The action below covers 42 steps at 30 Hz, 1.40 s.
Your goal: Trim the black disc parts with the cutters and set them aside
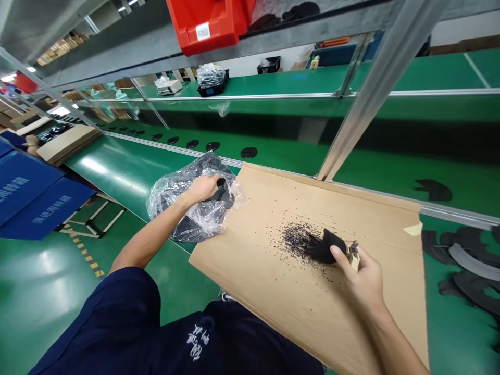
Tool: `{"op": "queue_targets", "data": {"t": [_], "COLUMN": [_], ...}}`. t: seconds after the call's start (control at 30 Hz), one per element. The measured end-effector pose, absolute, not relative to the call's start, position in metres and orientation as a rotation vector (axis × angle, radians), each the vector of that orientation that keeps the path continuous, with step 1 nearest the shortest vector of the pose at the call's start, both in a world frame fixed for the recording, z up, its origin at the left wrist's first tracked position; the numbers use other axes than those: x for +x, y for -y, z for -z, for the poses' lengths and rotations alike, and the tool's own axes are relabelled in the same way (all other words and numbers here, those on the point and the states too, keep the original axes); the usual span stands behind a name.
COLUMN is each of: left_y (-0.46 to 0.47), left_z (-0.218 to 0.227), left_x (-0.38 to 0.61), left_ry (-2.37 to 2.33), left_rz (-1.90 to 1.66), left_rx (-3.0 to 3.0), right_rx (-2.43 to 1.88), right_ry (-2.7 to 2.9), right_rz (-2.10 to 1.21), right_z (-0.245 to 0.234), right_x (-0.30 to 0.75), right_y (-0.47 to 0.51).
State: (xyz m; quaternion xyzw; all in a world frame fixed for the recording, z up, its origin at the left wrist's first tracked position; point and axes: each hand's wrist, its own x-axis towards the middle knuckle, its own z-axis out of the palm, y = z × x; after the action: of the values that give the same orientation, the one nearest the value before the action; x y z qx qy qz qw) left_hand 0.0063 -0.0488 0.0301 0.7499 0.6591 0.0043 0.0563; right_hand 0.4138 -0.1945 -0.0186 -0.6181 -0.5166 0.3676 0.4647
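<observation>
Two bare hands are at work over a bench, one near the middle of the frame and one at lower right. The right hand (365,276) is closed, pinching a black piece (327,247) between thumb and fingers, right of centre in the frame. A small pale and metallic item (353,255) shows in the same grip; it is too small and partly covered for me to say what it is.

Many black flecks (295,237) lie beside the held piece, thickest just to its left and thinning outward over a brown cardboard sheet (242,271), which spans the centre and lower right. A pale yellow scrap (413,229) lies near the sheet's right edge.

The left hand (205,187) reaches to a clear plastic bag (199,219) left of centre, its fingers at the dark rounded pieces (226,198) by the bag's right side. Whether those fingers grip one, I cannot tell.

Black discs (249,152) sit in a spaced row on the green surface, running from the middle toward the upper left. More black pieces (472,286) lie in a pile at the right edge, with a grey curved strip (474,263) across them. A red bin (211,26) stands at top centre.
</observation>
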Motion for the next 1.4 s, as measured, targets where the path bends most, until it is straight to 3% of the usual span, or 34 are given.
{"op": "queue_targets", "data": {"t": [0.1,0.27,0.53,0.9,1.1,1.4], "left_y": [0.066,0.106,0.132,0.133,0.139,0.144], "left_z": [-0.035,-0.009,0.017,0.028,0.033,0.035], "left_x": [0.005,0.067,0.171,0.168,0.168,0.164], "left_ry": [-1.894,-1.155,-0.850,-0.937,-0.880,-0.871], "left_rz": [-0.264,-1.014,-1.001,-1.116,-0.955,-0.915], "left_rx": [2.239,1.692,1.487,1.470,1.411,1.781], "right_rx": [-1.535,-1.460,-1.365,-1.453,-1.460,-1.455], "right_ry": [1.263,1.272,1.183,1.153,1.192,1.152], "right_rz": [-0.891,-0.922,-1.025,-0.986,-1.021,-1.099], "right_z": [0.018,0.009,0.018,0.030,0.028,0.028], "right_x": [0.412,0.386,0.357,0.367,0.363,0.363], "right_y": [0.189,0.179,0.177,0.185,0.187,0.189]}}
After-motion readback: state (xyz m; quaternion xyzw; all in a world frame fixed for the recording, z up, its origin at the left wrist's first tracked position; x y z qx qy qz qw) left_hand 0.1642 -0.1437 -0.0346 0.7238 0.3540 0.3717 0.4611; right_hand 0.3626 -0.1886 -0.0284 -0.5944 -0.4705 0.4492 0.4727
